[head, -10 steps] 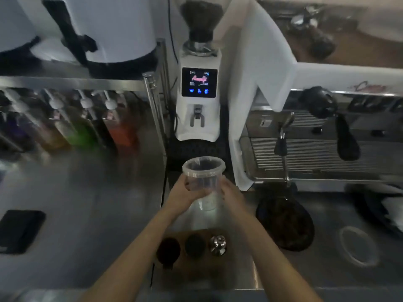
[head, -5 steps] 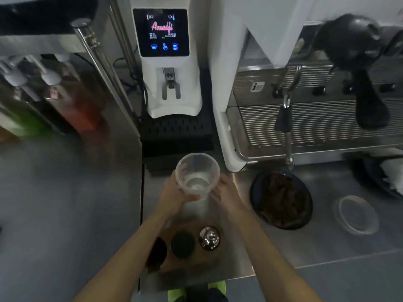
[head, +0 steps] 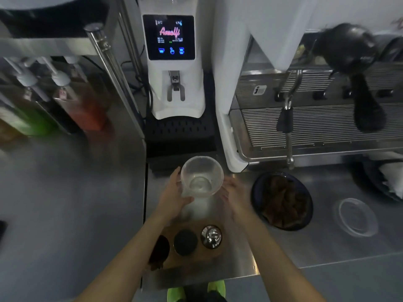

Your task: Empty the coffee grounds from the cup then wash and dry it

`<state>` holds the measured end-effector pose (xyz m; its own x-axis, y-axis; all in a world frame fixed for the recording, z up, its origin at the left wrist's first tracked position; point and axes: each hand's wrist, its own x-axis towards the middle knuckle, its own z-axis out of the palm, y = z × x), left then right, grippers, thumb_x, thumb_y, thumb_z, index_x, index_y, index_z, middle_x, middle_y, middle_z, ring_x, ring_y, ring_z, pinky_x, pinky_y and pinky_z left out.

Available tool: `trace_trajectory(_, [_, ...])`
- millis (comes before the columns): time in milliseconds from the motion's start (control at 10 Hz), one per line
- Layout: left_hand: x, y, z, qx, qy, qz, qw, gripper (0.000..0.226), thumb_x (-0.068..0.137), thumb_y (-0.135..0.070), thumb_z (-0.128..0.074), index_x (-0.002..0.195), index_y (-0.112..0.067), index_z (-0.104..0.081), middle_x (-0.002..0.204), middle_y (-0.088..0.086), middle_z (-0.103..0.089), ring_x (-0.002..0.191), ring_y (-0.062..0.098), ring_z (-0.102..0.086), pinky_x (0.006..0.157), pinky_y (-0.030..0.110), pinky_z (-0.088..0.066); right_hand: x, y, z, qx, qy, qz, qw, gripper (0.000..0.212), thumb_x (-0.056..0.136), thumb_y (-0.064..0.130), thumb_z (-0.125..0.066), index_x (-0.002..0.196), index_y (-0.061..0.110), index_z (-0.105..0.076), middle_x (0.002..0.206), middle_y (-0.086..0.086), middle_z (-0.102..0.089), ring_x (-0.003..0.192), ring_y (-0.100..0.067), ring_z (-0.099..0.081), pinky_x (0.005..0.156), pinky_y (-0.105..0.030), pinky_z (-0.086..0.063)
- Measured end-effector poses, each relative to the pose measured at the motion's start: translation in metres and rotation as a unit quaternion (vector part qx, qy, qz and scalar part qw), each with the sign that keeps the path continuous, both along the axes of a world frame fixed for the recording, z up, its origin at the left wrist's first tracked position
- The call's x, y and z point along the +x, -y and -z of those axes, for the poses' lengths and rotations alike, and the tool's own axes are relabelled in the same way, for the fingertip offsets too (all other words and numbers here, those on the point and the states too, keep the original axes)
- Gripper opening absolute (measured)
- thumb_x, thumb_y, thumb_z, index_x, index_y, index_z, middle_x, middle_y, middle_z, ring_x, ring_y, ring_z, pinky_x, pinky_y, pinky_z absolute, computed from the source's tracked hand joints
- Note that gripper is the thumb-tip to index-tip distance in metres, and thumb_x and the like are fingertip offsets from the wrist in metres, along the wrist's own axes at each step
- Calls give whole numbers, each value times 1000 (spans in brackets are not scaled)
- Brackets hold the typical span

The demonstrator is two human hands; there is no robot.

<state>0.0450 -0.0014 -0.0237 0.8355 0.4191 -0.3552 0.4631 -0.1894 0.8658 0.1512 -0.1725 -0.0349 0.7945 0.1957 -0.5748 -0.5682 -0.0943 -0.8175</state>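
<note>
A clear plastic cup [head: 201, 177] stands upright just in front of the grinder's black base, and its inside looks clean and empty. My left hand [head: 174, 194] grips the cup's left side, thumb curled across the lower front. My right hand [head: 232, 192] is blurred beside the cup's right side. Its fingers are spread and straight and hold nothing. Whether the cup's base touches the steel counter [head: 237, 258] is hidden by the cup itself.
A white grinder [head: 174, 88] with a lit screen stands behind the cup, the espresso machine's drip tray [head: 316, 127] and steam wand [head: 287, 118] to the right. Close right sits a dark bowl [head: 283, 201] of brown matter, then a clear lid [head: 355, 216]. A tamper stand [head: 196, 238] lies in front; syrup bottles [head: 76, 105] far left.
The view has tilted down and closer. The cup has come lower toward the counter. My right hand has loosened from the cup's side and opened.
</note>
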Motion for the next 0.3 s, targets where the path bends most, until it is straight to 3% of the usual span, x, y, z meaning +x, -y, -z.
trace_trajectory(100, [-8, -7, -12, 33, -4, -25, 999, 76, 97, 5, -65, 162, -24, -38, 152, 2, -55, 137, 20, -55, 94, 20, -48, -2, 9, -15, -34, 38, -6, 999, 29, 105, 6, -50, 129, 9, -66, 106, -11, -68, 100, -24, -61, 87, -36, -49])
trace_trajectory(200, [-15, -5, -39, 69, 37, -49, 996, 68, 97, 15, -54, 158, -14, -46, 154, 9, -54, 139, 21, -53, 103, 26, -45, -9, 17, -42, -53, 126, -18, 990, 29, 105, 13, -52, 128, 13, -70, 105, -3, -70, 102, -19, -63, 89, -29, -46])
trace_trajectory(300, [-15, 0, -70, 83, 60, -47, 994, 62, 99, 11, -57, 157, -10, -48, 156, 10, -51, 136, 15, -50, 102, 20, -42, -15, 19, -77, -149, 206, -65, 965, 32, 107, 22, -50, 133, 17, -68, 124, 0, -68, 118, -17, -60, 98, -25, -45])
